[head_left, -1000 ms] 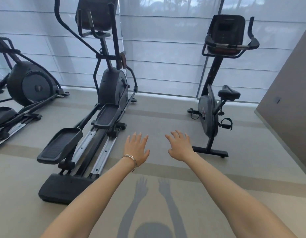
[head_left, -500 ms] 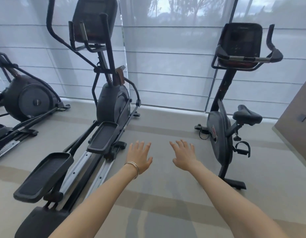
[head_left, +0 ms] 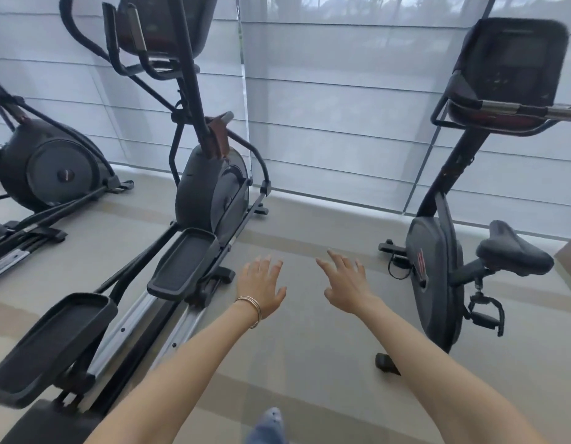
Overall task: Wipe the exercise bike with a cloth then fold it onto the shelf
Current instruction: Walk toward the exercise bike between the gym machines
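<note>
Head view: both arms reach forward over the floor (head_left: 309, 363). The left hand (head_left: 261, 286) and right hand (head_left: 346, 282) are empty, fingers (head_left: 266, 267) spread and touching nothing. The exercise bike (head_left: 434, 267) stands at the right, near the right hand but apart from it; an elliptical trainer (head_left: 210, 187) stands left. No cloth or shelf shows, so the job is probably to find the cloth before approaching the saddle (head_left: 513, 251) and console (head_left: 511, 59). The handlebar (head_left: 514, 108) is cut off at the right edge.
</note>
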`<action>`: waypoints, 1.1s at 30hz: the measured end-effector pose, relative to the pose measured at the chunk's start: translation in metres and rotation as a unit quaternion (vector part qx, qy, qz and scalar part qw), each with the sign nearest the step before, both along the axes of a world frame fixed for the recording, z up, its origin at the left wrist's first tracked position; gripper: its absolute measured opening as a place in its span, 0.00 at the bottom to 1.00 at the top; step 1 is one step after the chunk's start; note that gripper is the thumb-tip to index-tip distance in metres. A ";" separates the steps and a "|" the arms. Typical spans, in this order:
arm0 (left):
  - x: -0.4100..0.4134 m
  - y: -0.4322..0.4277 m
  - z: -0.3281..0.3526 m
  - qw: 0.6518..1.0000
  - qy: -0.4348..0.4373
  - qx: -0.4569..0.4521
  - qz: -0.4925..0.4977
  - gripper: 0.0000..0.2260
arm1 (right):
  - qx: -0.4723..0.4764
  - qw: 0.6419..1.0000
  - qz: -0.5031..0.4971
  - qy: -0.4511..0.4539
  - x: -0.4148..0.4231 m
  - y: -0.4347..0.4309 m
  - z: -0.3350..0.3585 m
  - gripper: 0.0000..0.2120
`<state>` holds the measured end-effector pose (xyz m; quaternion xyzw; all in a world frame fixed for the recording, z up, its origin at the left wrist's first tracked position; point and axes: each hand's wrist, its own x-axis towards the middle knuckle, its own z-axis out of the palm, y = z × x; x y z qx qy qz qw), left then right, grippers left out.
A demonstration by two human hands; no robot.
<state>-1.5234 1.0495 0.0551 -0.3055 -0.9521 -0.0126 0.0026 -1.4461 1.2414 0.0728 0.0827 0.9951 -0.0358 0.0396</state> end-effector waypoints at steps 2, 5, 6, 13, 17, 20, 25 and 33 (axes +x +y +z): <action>-0.034 0.016 -0.005 1.000 -0.002 -0.003 0.000 0.29 | 0.005 1.000 0.003 0.001 -0.033 0.015 -0.002 0.33; -0.096 0.042 0.002 1.000 -0.002 0.006 0.003 0.29 | 0.017 1.000 0.007 0.008 -0.092 0.039 0.005 0.32; -0.120 0.051 0.009 1.000 0.002 0.010 0.004 0.29 | 0.018 1.000 0.008 0.012 -0.113 0.048 0.010 0.32; -0.249 0.115 0.042 0.999 0.042 0.022 -0.009 0.28 | 0.026 0.999 0.013 0.033 -0.236 0.097 0.030 0.32; -0.288 0.140 0.026 0.999 0.042 -0.019 -0.013 0.29 | 0.023 1.000 0.018 0.010 -0.286 0.128 0.013 0.32; -0.327 0.159 0.016 0.999 0.033 -0.024 0.008 0.29 | 0.025 0.999 0.034 -0.009 -0.330 0.158 0.002 0.32; -0.391 0.188 0.000 0.997 0.022 -0.028 0.075 0.28 | 0.039 0.994 0.098 -0.003 -0.415 0.207 -0.009 0.32; -0.476 0.229 0.021 0.982 0.071 -0.010 0.176 0.28 | 0.018 0.982 0.182 0.053 -0.553 0.267 0.026 0.31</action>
